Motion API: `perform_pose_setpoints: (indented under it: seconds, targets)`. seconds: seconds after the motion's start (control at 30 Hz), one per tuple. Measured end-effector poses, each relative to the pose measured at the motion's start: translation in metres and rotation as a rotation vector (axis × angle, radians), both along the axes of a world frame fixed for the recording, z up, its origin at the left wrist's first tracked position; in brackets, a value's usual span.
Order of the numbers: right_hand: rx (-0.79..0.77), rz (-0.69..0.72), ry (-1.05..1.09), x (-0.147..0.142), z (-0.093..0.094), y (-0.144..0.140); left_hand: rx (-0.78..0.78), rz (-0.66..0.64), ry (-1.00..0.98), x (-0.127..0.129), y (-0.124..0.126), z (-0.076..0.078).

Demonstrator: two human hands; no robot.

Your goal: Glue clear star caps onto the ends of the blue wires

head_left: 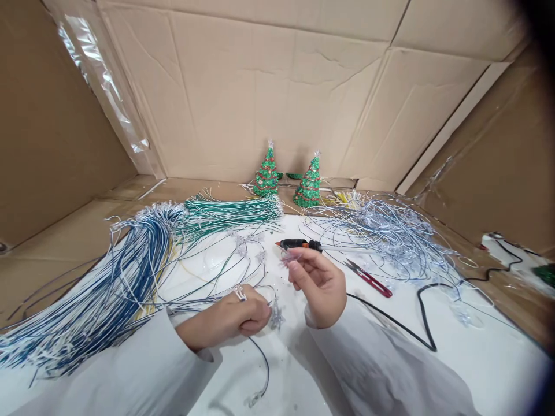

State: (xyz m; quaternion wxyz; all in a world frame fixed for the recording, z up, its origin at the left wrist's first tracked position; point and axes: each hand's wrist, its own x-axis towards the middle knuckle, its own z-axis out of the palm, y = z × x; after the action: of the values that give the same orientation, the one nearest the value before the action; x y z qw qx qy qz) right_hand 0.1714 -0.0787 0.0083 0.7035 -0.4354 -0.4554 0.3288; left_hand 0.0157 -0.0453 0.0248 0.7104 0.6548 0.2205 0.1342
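Observation:
My left hand (248,312), with a ring on one finger, is closed around thin blue-and-white wires (195,300). A clear plastic star (276,318) shows at its fingertips, and one wire end (255,397) hangs out below onto the white table. Raised a little to the right, my right hand (321,283) pinches another clear plastic star (288,258) between thumb and forefinger. Just behind that hand lies a black glue gun (299,245) with an orange tip. More clear stars on wires (245,241) rest on the table beyond my left hand.
Bundles of blue (143,254) and green wires (234,212) spread at the left. Tangled wires with clear stars (385,225) lie at the right, near red-handled snips (373,280) and a black cord (427,329). Two green Christmas trees (266,173) stand before a cardboard wall (260,86).

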Motion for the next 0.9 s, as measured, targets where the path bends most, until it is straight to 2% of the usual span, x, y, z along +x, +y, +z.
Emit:
perform_pose_setpoints:
  seconds: [0.07,0.13,0.27,0.43,0.63,0.9]
  targets:
    - [-0.071,0.099,0.075,-0.002,-0.002,0.0,-0.032,0.004,-0.048,0.0,-0.002,-0.002]
    - [-0.127,0.16,0.157,-0.004,-0.004,0.001,0.01,0.045,-0.078,-0.001,-0.001,-0.004]
    - [-0.249,0.192,0.313,-0.007,-0.007,0.004,0.142,0.096,-0.101,-0.003,0.003,-0.009]
    - [-0.352,0.227,0.41,-0.008,-0.009,0.005,0.181,0.09,-0.143,-0.003,0.007,-0.015]
    - [-0.38,0.243,0.469,-0.009,-0.01,0.005,0.176,0.112,-0.152,-0.005,0.008,-0.016]
    - [-0.376,0.266,0.398,-0.008,-0.009,0.005,0.178,0.151,-0.112,-0.003,0.009,-0.019]
